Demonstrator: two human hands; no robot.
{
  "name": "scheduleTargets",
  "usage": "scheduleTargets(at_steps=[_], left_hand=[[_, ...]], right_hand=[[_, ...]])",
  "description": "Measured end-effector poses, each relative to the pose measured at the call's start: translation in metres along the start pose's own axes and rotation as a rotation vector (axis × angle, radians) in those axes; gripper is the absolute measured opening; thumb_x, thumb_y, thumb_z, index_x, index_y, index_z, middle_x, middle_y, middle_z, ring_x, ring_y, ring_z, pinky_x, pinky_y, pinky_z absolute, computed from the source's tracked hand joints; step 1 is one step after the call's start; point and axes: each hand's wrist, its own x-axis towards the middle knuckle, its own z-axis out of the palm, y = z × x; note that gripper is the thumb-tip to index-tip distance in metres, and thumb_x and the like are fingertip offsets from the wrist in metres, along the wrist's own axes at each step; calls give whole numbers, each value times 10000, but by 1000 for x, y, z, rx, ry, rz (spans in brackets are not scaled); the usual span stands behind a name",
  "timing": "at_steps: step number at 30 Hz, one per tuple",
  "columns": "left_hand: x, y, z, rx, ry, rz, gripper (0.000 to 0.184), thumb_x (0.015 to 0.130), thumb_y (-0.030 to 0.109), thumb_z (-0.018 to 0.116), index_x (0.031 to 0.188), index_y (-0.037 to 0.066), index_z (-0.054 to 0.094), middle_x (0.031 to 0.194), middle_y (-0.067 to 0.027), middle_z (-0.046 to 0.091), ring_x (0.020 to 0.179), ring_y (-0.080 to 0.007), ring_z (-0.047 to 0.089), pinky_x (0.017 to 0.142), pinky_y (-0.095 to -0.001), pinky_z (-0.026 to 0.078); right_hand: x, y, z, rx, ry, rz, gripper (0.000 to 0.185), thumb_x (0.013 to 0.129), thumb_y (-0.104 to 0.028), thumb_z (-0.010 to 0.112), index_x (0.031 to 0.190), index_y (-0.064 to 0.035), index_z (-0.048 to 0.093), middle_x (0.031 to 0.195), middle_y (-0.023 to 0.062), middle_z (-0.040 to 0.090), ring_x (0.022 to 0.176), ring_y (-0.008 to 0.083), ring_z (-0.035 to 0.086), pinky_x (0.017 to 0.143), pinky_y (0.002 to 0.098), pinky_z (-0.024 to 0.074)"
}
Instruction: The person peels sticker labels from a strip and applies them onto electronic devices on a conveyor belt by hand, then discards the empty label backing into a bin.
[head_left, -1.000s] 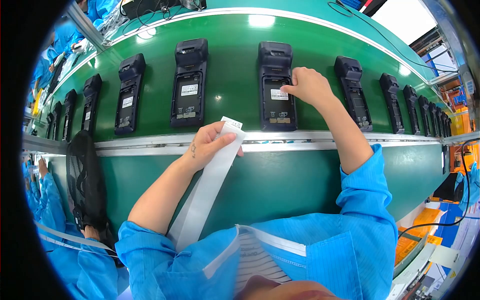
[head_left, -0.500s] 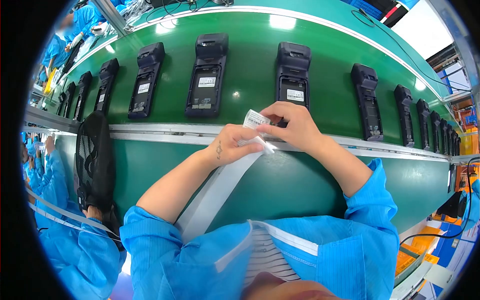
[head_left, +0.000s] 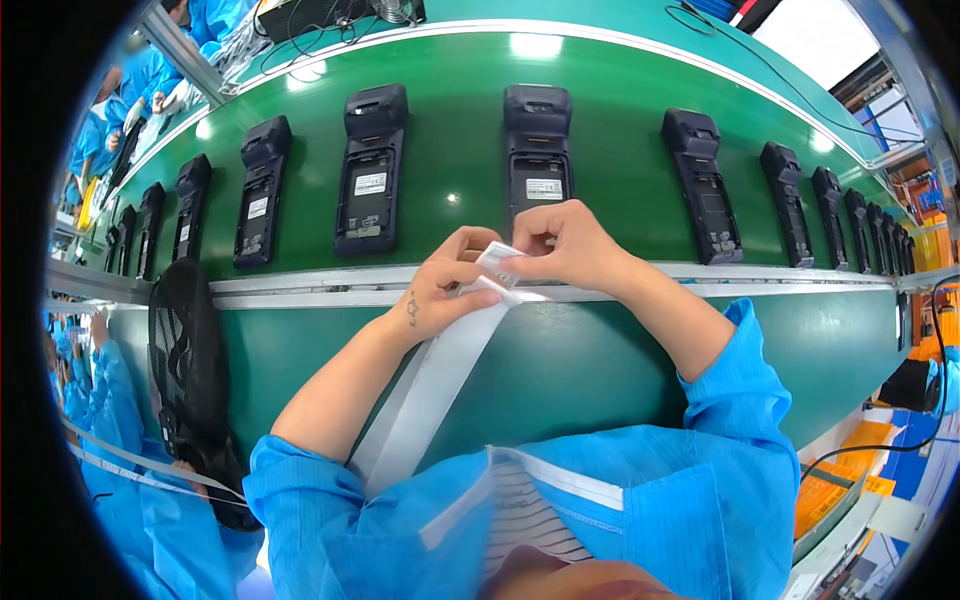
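My left hand (head_left: 448,287) is closed round a long white strip of labels (head_left: 428,392), which hangs down toward my chest. At the strip's upper end is a white label (head_left: 498,257) with small print. My right hand (head_left: 572,246) pinches this end between thumb and fingers; whether the label has come off its backing I cannot tell. Just beyond my hands a dark handheld terminal (head_left: 538,130) lies with its back up, a white label (head_left: 544,189) in its open recess. The terminal (head_left: 700,150) to its right shows no white label in the recess.
Several more terminals (head_left: 372,130) lie in a row along the green conveyor belt (head_left: 455,110). A metal rail (head_left: 640,285) edges the belt on my side. At left are a black mesh-backed chair (head_left: 190,350) and a person in a blue sleeve (head_left: 170,530).
The terminals appear further left, and the camera view has shifted too. The right hand has moved down and left over the printed label, now covering part of it. Both hands keep their grip.
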Motion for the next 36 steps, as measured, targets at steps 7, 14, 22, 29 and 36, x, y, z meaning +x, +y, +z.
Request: scheduleTargets(at_steps=[7,14,22,29,36], left_hand=[[1,3,6,-25,-112,-131,134,707,97,653,814,18,662,815,-78,608,770,-151,554,699,-271,427],[4,9,14,-176,130,-404,162,739,130,650,794,-22,639,701,-36,606,600,-74,530,545,-200,410],[7,8,21,-192,150,-355,157,745,125,652,814,-16,642,744,-40,620,652,-85,546,580,-214,426],[12,14,26,-24,23,-395,164,732,127,660,836,1,658,743,-42,631,665,-91,550,603,-218,427],[22,18,32,-117,64,-434,177,749,130,648,853,-14,651,739,-41,632,652,-82,550,588,-211,432]], right_hand=[[-1,13,13,-265,-95,-299,233,674,-205,620,625,21,586,567,128,533,513,189,530,499,303,410],[-7,14,20,336,181,89,201,745,-122,667,854,7,559,687,22,588,598,56,537,510,196,416],[-14,21,21,367,410,-49,110,736,-92,666,772,-7,608,719,28,595,618,71,540,556,213,442],[-31,17,-83,107,1084,-327,20,757,-40,639,761,-31,621,763,8,601,689,67,530,623,211,432],[-129,97,-171,222,1392,-244,106,781,-78,644,844,-4,600,778,5,581,709,67,519,667,186,397]])
